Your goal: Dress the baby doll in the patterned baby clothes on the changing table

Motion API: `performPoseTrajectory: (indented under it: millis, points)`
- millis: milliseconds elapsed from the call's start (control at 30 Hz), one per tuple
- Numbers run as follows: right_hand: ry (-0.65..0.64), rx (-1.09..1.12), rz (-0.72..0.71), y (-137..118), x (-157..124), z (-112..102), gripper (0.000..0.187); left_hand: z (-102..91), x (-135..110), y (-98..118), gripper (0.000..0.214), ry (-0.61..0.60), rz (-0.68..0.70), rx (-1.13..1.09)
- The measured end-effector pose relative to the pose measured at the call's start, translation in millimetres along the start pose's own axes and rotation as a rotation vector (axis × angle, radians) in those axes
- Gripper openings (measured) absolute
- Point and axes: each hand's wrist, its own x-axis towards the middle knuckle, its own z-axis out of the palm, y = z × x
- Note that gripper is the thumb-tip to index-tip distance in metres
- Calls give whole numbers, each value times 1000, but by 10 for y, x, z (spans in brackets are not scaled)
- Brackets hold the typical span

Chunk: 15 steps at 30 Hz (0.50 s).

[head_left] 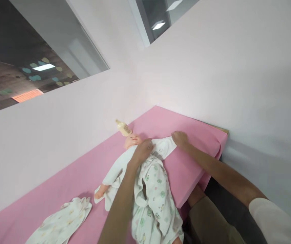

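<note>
A baby doll (pixel 133 139) lies on its back on a pink-covered table, in a white long-sleeved shirt (pixel 117 166) and printed trousers (pixel 158 183). My left hand (pixel 144 149) is closed on the shirt near the doll's shoulder, its fingers partly hidden. With closed fingers, my right hand (pixel 180 138) grips the cuff end of the shirt's outstretched right-side sleeve (pixel 167 145). No doll hand shows at that cuff. The doll's other hand (pixel 101 191) pokes out of its sleeve at lower left.
A cream-coloured bottle (pixel 123 128) lies beside the doll's head, near the wall. A folded printed cloth (pixel 61 220) rests at lower left on the pink table cover (pixel 94 162). White walls (pixel 211 67) border the table along two sides, with glass panes above.
</note>
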Motion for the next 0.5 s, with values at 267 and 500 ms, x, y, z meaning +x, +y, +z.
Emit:
performPoseTrajectory:
  millis: [267,500]
  points:
    - [148,-12,35,215,131,-142,44,171,-5,3,49,-43,-20,174]
    - [198,-34,158,466,214,-157,47,173,-12,-56,49,-24,-43,127]
